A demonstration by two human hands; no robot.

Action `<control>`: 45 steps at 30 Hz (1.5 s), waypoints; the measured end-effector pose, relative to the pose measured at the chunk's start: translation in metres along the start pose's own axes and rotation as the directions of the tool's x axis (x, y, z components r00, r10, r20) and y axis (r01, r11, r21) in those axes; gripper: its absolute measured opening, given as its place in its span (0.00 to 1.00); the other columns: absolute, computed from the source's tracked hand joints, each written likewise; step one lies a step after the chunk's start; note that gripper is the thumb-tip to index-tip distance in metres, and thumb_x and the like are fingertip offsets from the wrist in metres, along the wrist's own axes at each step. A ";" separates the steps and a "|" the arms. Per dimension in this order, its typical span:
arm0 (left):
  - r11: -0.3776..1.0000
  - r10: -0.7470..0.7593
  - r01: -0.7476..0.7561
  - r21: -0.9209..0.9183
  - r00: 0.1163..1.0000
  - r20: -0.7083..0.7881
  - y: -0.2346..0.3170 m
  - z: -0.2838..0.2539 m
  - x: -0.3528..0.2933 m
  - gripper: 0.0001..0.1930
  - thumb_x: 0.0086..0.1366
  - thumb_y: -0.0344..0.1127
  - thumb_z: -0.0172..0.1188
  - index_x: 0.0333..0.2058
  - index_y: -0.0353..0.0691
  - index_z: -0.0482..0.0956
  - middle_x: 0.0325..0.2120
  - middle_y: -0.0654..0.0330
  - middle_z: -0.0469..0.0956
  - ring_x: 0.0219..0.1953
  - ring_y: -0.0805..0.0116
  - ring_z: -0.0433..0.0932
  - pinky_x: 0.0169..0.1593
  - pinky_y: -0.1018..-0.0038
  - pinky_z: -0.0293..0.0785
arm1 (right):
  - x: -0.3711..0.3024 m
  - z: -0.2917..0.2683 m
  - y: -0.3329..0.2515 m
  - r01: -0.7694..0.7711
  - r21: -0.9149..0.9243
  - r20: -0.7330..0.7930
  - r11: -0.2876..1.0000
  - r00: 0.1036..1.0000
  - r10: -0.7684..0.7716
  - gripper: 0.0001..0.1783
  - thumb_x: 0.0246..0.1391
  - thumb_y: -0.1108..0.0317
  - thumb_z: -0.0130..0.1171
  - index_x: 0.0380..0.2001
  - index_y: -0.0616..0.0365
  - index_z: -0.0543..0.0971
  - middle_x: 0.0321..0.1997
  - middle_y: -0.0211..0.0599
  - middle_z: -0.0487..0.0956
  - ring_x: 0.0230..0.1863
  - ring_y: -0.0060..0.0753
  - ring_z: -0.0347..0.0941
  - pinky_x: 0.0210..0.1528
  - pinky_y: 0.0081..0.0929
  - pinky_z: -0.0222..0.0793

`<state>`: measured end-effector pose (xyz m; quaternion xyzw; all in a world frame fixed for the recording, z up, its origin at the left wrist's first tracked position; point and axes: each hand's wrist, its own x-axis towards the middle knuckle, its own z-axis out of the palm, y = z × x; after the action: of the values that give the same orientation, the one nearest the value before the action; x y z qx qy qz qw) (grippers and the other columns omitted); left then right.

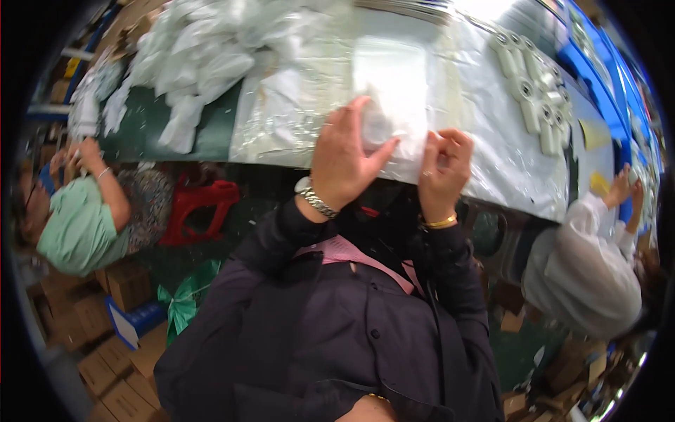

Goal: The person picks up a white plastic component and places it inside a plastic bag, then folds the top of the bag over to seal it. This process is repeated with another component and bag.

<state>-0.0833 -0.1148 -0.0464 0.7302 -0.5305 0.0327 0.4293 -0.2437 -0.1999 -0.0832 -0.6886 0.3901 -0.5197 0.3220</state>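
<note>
At the bench (513, 155) edge, a clear plastic bag (394, 98) — left hand (344, 158) pinches its 7 o'clock corner, right hand (444, 165) — grip pressed together — nips the 5 o'clock edge.

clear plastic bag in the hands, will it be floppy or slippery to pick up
The clear plastic bag looks thin and creased, so it is probably floppy and light. Its glossy film may slip, which fits the left hand and right hand both pinching its near edge.
</note>
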 end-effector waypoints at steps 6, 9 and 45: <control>0.784 -0.314 0.355 -0.509 0.935 0.167 -0.017 -0.024 0.003 0.28 0.67 0.34 0.75 0.62 0.36 0.74 0.44 0.57 0.82 0.45 0.68 0.83 0.50 0.70 0.80 | -0.005 -0.004 -0.002 -0.080 0.052 0.013 0.995 0.997 0.080 0.08 0.72 0.76 0.64 0.49 0.61 0.76 0.28 0.23 0.76 0.29 0.09 0.67 0.34 0.13 0.63; 0.770 -0.363 0.301 -0.563 0.932 0.002 -0.046 -0.044 0.003 0.26 0.67 0.32 0.72 0.61 0.37 0.75 0.44 0.57 0.82 0.44 0.69 0.82 0.50 0.71 0.80 | -0.006 -0.002 -0.003 -0.097 0.077 0.020 0.992 0.995 0.096 0.08 0.72 0.77 0.64 0.49 0.61 0.76 0.29 0.23 0.75 0.29 0.10 0.67 0.34 0.13 0.63; 0.853 0.225 0.056 0.518 0.857 -0.463 -0.172 -0.136 -0.008 0.26 0.70 0.23 0.60 0.67 0.39 0.77 0.66 0.43 0.76 0.69 0.39 0.73 0.71 0.49 0.68 | 0.029 -0.056 -0.013 -0.212 0.169 0.031 0.963 0.977 0.210 0.10 0.76 0.70 0.62 0.54 0.62 0.81 0.23 0.16 0.67 0.23 0.07 0.56 0.25 0.17 0.47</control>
<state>0.1063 -0.0067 -0.0666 0.7580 -0.4028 0.3835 0.3407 -0.2904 -0.2211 -0.0450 -0.6161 0.4131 -0.5096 0.4360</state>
